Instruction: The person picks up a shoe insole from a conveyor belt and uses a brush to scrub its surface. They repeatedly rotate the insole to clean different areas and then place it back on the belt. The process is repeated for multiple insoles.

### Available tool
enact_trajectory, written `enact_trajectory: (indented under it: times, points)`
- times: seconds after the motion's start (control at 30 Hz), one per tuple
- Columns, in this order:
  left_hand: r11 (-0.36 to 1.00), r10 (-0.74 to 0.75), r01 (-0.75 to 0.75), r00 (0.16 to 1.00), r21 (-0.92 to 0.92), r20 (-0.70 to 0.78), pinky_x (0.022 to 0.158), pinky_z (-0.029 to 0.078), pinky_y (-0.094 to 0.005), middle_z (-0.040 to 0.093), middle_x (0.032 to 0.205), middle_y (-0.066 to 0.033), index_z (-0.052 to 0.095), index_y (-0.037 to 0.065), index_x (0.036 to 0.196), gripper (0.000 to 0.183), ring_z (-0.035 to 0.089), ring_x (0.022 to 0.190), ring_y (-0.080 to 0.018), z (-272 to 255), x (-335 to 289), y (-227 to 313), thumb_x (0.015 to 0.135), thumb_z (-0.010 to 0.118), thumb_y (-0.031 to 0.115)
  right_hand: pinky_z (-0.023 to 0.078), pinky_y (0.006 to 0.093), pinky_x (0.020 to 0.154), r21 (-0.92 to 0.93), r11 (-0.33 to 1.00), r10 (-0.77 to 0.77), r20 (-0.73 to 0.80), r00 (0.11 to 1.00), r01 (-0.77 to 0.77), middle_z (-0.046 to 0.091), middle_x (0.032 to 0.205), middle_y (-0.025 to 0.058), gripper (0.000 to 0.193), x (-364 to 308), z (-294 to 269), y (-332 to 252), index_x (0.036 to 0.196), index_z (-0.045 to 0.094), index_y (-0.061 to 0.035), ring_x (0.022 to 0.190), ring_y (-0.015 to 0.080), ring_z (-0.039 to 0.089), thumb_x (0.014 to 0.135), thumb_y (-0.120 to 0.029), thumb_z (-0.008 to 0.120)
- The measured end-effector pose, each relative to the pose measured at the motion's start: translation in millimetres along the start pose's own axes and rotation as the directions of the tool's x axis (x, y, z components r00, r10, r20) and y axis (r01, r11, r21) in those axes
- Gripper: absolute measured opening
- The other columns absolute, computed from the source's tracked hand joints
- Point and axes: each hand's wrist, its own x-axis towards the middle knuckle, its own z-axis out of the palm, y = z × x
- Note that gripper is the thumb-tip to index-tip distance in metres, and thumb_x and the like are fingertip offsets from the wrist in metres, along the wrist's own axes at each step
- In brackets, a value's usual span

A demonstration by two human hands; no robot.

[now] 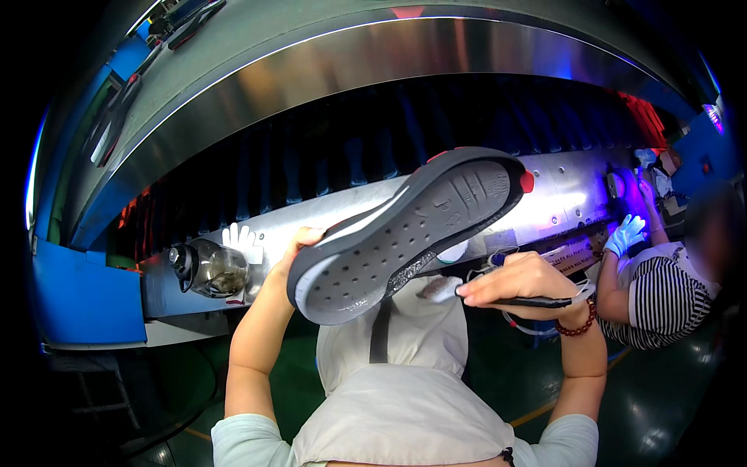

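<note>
In front of me, tilted up to the right, is a grey shoe sole (373,253) with a black rim, red accents and several small holes in its inner face. My left hand (296,251) grips its lower left side, the thumb over the rim and the other fingers hidden behind. A glossy wet-looking strip runs along the sole's lower inner edge. My right hand (525,282) is closed round the dark handle of a brush (440,289), whose pale, brown-stained bristles point left, just beside that edge. Whether the bristles touch the sole I cannot tell.
Behind the sole runs a metal ledge (556,183) below dark hanging strips. A clear jug (221,268) and a white glove (243,236) stand left. Above is a conveyor (327,35) carrying shoe parts. At right, a co-worker in a striped top (665,300) wears a blue glove (625,235).
</note>
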Motion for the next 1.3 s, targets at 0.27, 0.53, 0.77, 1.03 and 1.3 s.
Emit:
enact_trajectory:
  times: [0.27,0.53,0.77,1.03,1.3]
  points:
    - [0.997,0.069,-0.068,0.997,-0.033,0.027,0.089,0.037,-0.0362,0.049,0.115,-0.0129,0.042,0.002,0.119,0.060,0.049,0.102,-0.0252,-16.5,-4.1,4.9,0.074,0.048,0.041,0.047,0.0264,0.068,0.043,0.996,-0.069,-0.221,0.973,0.080,0.062,0.090,0.0108,0.017,4.8,8.7,12.9,0.083,0.062,-0.0018,0.078,0.0213,0.061,0.067,0.001,0.064]
    - [0.772,0.405,-0.221,0.893,-0.596,0.194,0.095,0.029,-0.0452,0.038,0.126,-0.0125,0.036,0.006,0.125,0.080,0.039,0.112,-0.0319,-37.1,69.0,-41.9,0.074,0.028,0.067,0.048,0.0264,0.067,0.051,0.994,-0.054,-0.527,0.848,0.095,0.063,0.082,0.0112,0.019,18.2,31.0,-19.3,0.080,0.062,0.0003,0.076,0.0206,0.061,0.062,0.003,0.064]
    - [0.979,0.205,-0.204,0.978,0.016,-0.045,0.097,0.025,-0.0402,0.033,0.128,-0.0154,0.026,0.006,0.130,0.100,0.032,0.117,-0.0313,13.5,70.5,-56.3,0.063,0.022,0.081,0.045,0.0159,0.054,0.460,0.882,0.382,-0.570,0.728,-0.102,0.063,0.076,0.0072,0.016,43.2,49.6,22.3,0.088,0.062,0.0025,0.065,0.0057,0.057,0.073,0.000,0.060]
    - [0.914,0.391,-0.396,0.918,-0.087,-0.072,0.085,0.040,-0.0338,0.049,0.113,-0.0090,0.039,0.006,0.120,0.082,0.050,0.098,-0.0203,22.9,76.5,-45.7,0.074,0.017,0.071,0.044,0.0289,0.062,-0.433,0.901,-0.295,-0.584,0.756,0.016,0.062,0.079,0.0098,0.016,63.8,82.8,10.6,0.075,0.061,-0.0020,0.077,0.0215,0.060,0.059,-0.004,0.063]
    - [0.828,0.550,-0.556,0.831,-0.077,-0.084,0.087,0.039,-0.0391,0.046,0.115,-0.0177,0.034,0.004,0.123,0.086,0.048,0.101,-0.0290,-4.4,79.6,-35.0,0.073,0.015,0.072,0.047,0.0272,0.064,0.093,0.983,-0.114,-0.366,0.924,0.158,0.062,0.079,0.0106,0.015,43.4,58.0,-2.3,0.078,0.062,-0.0021,0.074,0.0214,0.061,0.063,-0.003,0.063]
